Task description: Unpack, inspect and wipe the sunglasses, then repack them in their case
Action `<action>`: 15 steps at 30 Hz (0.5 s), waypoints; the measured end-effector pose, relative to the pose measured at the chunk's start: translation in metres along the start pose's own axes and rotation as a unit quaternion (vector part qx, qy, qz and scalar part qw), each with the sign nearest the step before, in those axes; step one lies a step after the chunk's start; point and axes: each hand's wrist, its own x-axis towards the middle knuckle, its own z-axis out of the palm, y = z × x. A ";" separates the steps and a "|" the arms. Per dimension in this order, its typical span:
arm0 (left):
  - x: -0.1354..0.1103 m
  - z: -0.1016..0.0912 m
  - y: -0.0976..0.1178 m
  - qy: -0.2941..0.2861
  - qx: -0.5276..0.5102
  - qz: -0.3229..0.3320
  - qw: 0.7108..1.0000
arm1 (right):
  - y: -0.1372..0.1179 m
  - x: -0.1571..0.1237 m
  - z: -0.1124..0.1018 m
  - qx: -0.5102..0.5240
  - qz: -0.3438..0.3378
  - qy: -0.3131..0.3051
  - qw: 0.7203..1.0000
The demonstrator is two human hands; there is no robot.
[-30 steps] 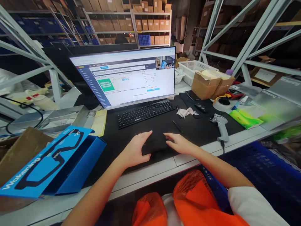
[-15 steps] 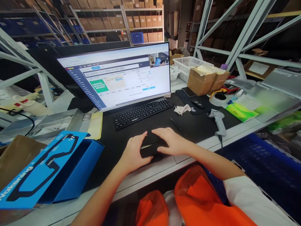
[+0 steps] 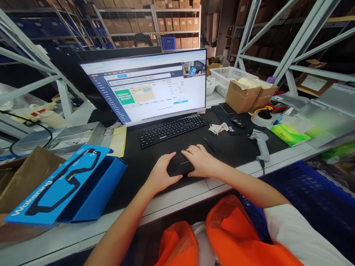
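Between my two hands is a dark, rounded case (image 3: 177, 168), resting at the front of the black desk mat (image 3: 122, 192). It blends into the mat, so its outline is hard to make out. My left hand (image 3: 162, 173) grips the left end, thumb at the near side and fingers at the far side. Around the right end is my right hand (image 3: 200, 161), its fingers bent over the top. A black pen (image 3: 210, 145) lies just beyond my right hand. The keyboard (image 3: 172, 130) is farther off, below the lit monitor (image 3: 149, 88).
An opened blue box (image 3: 69, 184) with a glasses outline stands at left beside a brown carton (image 3: 30, 177). To the right are a grey barcode scanner (image 3: 260, 144), a mouse (image 3: 236, 123), a crumpled cloth (image 3: 219, 128) and a green packet (image 3: 288, 134). Small cartons (image 3: 241, 96) stand behind.
A pale strip visible in the case earlier is gone, and the case now looks closed. My hands have stayed around it. The view has shifted slightly, and a person's head now shows behind the monitor.
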 end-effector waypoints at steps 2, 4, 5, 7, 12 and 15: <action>-0.001 0.003 0.003 0.013 -0.007 0.023 1.000 | -0.012 0.008 0.002 -0.011 -0.035 -0.012 0.999; -0.007 0.002 0.001 0.011 -0.022 0.023 0.999 | -0.016 0.012 0.002 -0.001 -0.059 -0.027 0.998; -0.010 0.000 -0.002 0.009 -0.041 0.010 0.999 | -0.016 0.013 0.001 0.008 -0.065 -0.029 0.997; -0.018 -0.002 -0.011 -0.001 -0.101 -0.042 0.994 | -0.009 0.010 -0.002 0.030 -0.067 -0.020 0.997; -0.027 -0.003 -0.026 -0.024 -0.203 -0.188 0.961 | 0.008 0.003 -0.006 0.096 -0.043 0.003 0.994; -0.028 -0.006 -0.026 -0.039 -0.177 -0.191 0.965 | 0.009 0.003 -0.007 0.105 -0.034 0.000 0.994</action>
